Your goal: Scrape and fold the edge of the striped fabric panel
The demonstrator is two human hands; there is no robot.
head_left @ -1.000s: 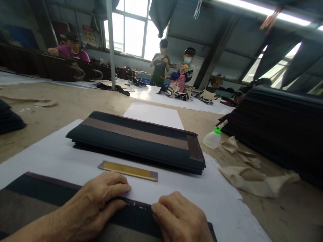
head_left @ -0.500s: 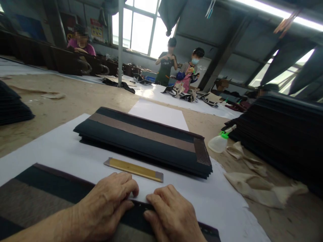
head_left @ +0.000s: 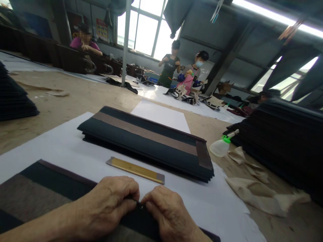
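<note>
My left hand [head_left: 108, 205] and my right hand [head_left: 168, 213] meet, fingers curled, on the far edge of a dark panel with a brown band [head_left: 42, 188] that lies on white paper [head_left: 63, 151] right in front of me. Both press or pinch that edge, thumbs nearly touching. Just beyond the fingers lies a brass ruler [head_left: 135, 170]. Behind it sits a stack of similar dark panels with a brown stripe [head_left: 148, 143].
A small squeeze bottle with a green cap [head_left: 221, 146] and beige rags [head_left: 262, 193] lie at the right, beside a tall pile of dark sheets [head_left: 285, 141]. Another dark pile [head_left: 12, 101] is at the left. Other people work at far tables.
My right hand slid left along the panel's edge until it met my left hand. The view shifted slightly, so everything sits a bit further right.
</note>
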